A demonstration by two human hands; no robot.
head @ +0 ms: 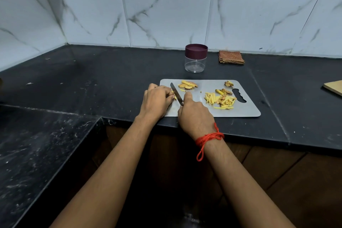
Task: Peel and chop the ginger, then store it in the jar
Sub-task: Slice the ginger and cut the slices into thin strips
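Note:
A grey cutting board (246,109) lies on the black counter near its front edge. My right hand (194,116) grips a knife (176,93) whose blade points away over the board's left part. My left hand (157,102) holds a small piece of ginger (174,96) with curled fingertips right beside the blade; most of that piece is hidden. Ginger slices (187,85) lie at the board's back. A pile of cut ginger strips (220,100) sits on the right, with peel scraps (229,83) behind it. The clear jar (195,61) with a maroon lid stands behind the board, closed.
A folded brown checked cloth (231,57) lies by the tiled wall, right of the jar. A wooden board's corner (333,87) shows at the right edge. A lower speckled counter (37,153) runs along the left.

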